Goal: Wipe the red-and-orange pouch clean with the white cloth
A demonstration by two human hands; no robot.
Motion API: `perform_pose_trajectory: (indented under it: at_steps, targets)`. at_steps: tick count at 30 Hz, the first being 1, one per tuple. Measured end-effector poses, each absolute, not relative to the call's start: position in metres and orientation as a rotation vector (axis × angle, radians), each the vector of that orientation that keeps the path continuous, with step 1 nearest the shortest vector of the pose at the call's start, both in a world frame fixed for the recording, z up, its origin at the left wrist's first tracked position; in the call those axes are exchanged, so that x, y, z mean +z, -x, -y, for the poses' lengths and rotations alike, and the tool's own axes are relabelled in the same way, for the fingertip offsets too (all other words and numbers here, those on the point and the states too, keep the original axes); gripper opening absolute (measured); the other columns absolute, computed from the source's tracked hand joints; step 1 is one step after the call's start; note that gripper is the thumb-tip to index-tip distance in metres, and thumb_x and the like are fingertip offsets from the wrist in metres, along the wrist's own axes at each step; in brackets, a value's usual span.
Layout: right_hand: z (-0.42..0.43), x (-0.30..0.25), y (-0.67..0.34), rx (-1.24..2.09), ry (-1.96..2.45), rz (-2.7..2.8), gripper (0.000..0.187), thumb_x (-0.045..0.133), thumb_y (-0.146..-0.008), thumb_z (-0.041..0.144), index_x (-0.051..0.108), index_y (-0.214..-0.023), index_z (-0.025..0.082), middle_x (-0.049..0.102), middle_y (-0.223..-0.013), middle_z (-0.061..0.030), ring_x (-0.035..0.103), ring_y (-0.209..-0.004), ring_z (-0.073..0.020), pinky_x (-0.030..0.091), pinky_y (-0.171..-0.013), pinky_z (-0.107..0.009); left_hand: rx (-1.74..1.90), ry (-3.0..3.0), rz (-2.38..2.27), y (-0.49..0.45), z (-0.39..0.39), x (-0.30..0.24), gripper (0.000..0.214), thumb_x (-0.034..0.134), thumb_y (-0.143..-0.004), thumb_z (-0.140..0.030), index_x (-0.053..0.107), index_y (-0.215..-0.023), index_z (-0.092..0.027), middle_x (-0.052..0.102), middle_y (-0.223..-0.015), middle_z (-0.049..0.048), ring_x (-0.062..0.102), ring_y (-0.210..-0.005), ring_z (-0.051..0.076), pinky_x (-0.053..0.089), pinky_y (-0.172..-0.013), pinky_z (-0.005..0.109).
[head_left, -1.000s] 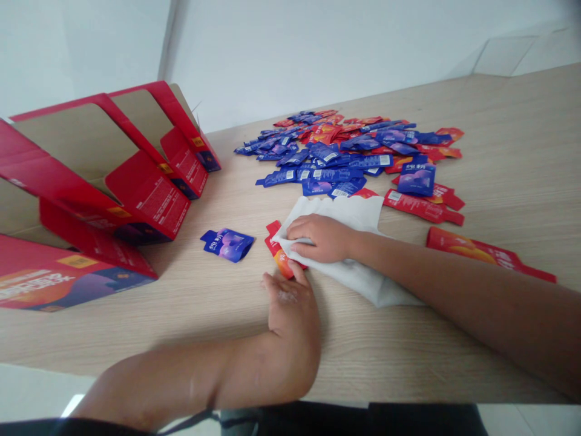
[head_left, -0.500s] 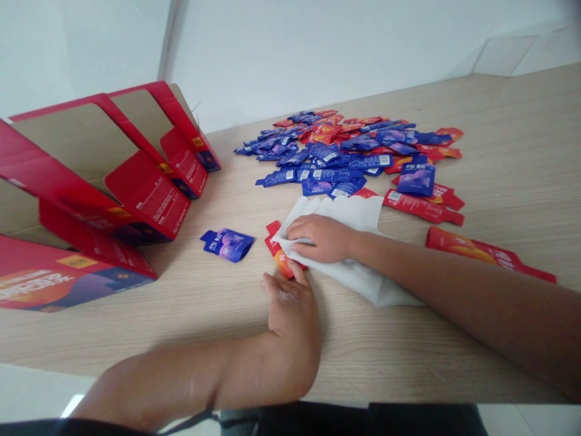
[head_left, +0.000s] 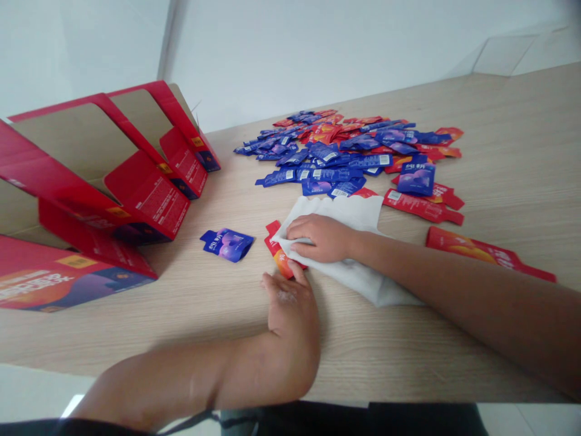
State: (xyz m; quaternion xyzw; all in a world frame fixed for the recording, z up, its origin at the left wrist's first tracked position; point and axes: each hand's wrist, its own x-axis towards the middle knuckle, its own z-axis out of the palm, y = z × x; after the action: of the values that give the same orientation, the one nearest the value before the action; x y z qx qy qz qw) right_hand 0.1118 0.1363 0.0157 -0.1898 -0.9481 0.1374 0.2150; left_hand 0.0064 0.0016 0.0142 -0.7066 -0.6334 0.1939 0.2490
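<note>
My right hand point(head_left: 320, 236) is closed on a white cloth point(head_left: 349, 212) and presses its left corner onto a red and orange sachet point(head_left: 282, 261) lying on the table. Part of that sachet is hidden under the cloth. At the sachet's lower end, the fingers of my left hand point(head_left: 290, 300) hold its edge; some fingertips are out of sight. Left of it, apart from both hands, lies a single blue sachet point(head_left: 228, 244). A larger red pouch point(head_left: 472, 247) rests beyond my right forearm, which covers its lower side.
Several open red boxes point(head_left: 149, 206) stand in a row on the left of the wooden table point(head_left: 218, 315). A heap of blue and red sachets point(head_left: 336, 154) spreads across the back middle, near the white wall point(head_left: 345, 54).
</note>
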Motion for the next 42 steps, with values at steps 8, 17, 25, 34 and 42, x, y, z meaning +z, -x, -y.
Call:
perform_pose_trajectory:
  at_steps: [8,17,25,34,42]
  targets:
    - [-0.1356,0.0163,-0.1115,0.392,0.516,2.623,0.016,0.05,-0.086,0.021,0.063,-0.082,0.013,0.066,-0.096,-0.0096,0.058,-0.091,-0.0204,0.043,-0.083,-0.034,0.516,1.93,1.738,-0.0072,-0.001,0.0148,0.051,0.027,-0.083,0.002,0.05,-0.128,0.0,0.072,-0.08,0.0183,0.07,-0.079,0.02,0.046,-0.093,0.041]
    - [-0.1361,0.0149,-0.1112,0.378,0.507,2.618,0.016,0.05,-0.087,0.021,0.063,-0.081,0.013,0.066,-0.092,-0.0091,0.058,-0.088,-0.0201,0.043,-0.082,-0.034,0.533,1.944,1.72,-0.0066,-0.0012,0.0151,0.051,0.026,-0.083,0.002,0.05,-0.129,0.0,0.073,-0.084,0.0202,0.07,-0.082,0.022,0.049,-0.089,0.04]
    - [-0.1362,0.0151,-0.1113,0.391,0.516,2.622,0.017,0.05,-0.086,0.022,0.063,-0.082,0.013,0.066,-0.094,-0.0095,0.058,-0.09,-0.0202,0.043,-0.082,-0.034,0.567,1.95,1.715,-0.0049,-0.0026,0.0134,0.052,0.026,-0.083,0.001,0.048,-0.13,0.0,0.072,-0.094,0.0228,0.07,-0.087,0.023,0.048,-0.091,0.042]
    - [-0.1357,0.0155,-0.1114,0.373,0.525,2.626,0.017,0.049,-0.086,0.022,0.062,-0.08,0.014,0.065,-0.089,-0.0088,0.057,-0.086,-0.0201,0.042,-0.081,-0.034,0.603,1.946,1.711,-0.0056,-0.0034,0.0146,0.052,0.026,-0.083,0.001,0.047,-0.131,0.0,0.071,-0.098,0.0252,0.07,-0.09,0.024,0.047,-0.093,0.042]
    - [-0.1359,0.016,-0.1114,0.382,0.519,2.625,0.016,0.049,-0.086,0.021,0.062,-0.08,0.014,0.065,-0.089,-0.0091,0.057,-0.086,-0.02,0.042,-0.081,-0.033,0.521,1.937,1.749,-0.0056,-0.0024,0.0133,0.052,0.028,-0.082,0.001,0.05,-0.129,-0.001,0.073,-0.088,0.0201,0.07,-0.085,0.022,0.046,-0.093,0.043]
